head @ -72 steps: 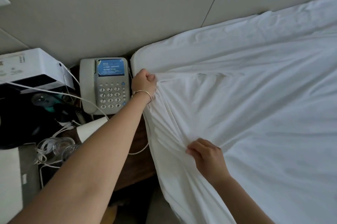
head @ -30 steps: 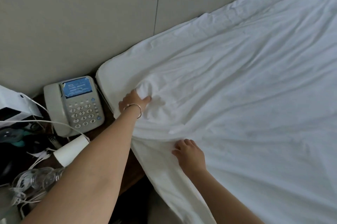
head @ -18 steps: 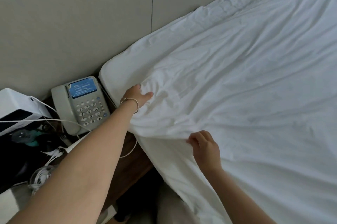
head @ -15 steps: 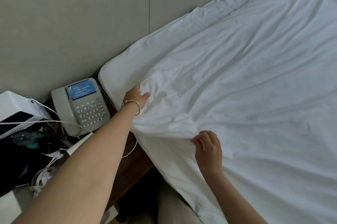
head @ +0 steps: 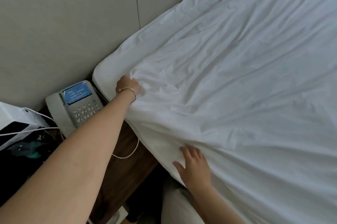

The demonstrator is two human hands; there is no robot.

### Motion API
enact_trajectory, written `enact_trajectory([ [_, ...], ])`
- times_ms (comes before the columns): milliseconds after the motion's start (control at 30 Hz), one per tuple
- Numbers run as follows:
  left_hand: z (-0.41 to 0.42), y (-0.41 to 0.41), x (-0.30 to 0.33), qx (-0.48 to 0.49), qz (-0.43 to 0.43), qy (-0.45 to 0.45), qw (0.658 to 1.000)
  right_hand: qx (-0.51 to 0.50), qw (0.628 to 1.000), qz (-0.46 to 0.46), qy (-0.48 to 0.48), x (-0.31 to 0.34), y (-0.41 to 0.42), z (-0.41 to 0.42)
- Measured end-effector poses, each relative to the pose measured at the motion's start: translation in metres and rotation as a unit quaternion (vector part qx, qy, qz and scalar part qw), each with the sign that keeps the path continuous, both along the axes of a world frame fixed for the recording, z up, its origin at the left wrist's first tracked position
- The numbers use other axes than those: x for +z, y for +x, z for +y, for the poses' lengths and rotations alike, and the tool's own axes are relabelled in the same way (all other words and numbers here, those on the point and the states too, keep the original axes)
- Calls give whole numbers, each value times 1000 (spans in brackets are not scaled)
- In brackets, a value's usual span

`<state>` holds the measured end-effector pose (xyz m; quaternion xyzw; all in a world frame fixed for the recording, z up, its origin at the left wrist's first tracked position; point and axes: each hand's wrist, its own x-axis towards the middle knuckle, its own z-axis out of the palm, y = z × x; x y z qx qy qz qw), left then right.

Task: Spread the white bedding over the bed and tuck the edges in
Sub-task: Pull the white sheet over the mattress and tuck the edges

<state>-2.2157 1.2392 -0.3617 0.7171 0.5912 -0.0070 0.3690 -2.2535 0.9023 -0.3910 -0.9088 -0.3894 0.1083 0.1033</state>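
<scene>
Near the bed corner, my left hand (head: 127,85) grips a bunch of white sheet (head: 228,81). Just below that grip, my right hand (head: 193,167) has let go and now presses flat on the hanging edge, ready for tucking.

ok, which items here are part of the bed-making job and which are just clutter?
Job:
- white bedding, gripped near the corner by the left hand
- right hand, flat on the bedding's side edge
- bed corner

Clutter:
- desk phone
- wooden nightstand
- white cable
</scene>
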Motion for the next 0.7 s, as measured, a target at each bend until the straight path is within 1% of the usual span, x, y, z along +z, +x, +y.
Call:
enact_trajectory([
  [67, 0, -4, -10, 9, -26, -20, 999, -17, 996, 22, -79, -5, 19, 20],
  [133, -2, -10, -16, 15, -52, -42, 998, -20, 994, 28, -104, -7, 37, 31],
  [167, -2, -12, -17, 25, -65, -53, 996, -37, 995, 58, -77, -7, 45, 33],
  [233, -1, -12, -18, 41, -74, -55, 995, -72, 981, 179, -2, -6, 55, 26],
  [300, 1, -10, -14, 28, -56, -38, 997, -105, 942, 311, 69, 4, 65, 18],
  [367, 3, -6, -11, 25, -35, -26, 999, -80, 923, 366, 90, 19, 70, 10],
  [400, 3, -4, -10, 33, -28, -25, 999, -58, 924, 371, 77, 27, 70, 6],
  [467, 4, -2, -7, 43, -5, -16, 999, -4, 933, 360, 21, 36, 65, -6],
  [533, 4, 1, -4, 39, 21, -7, 999, 55, 939, 334, -61, 37, 55, -25],
  [567, 5, 3, -3, 35, 29, -7, 999, 65, 940, 320, -95, 35, 51, -35],
  [700, -11, 5, -4, 35, 41, -50, 997, 9, 932, 328, -153, 25, 55, -74],
])
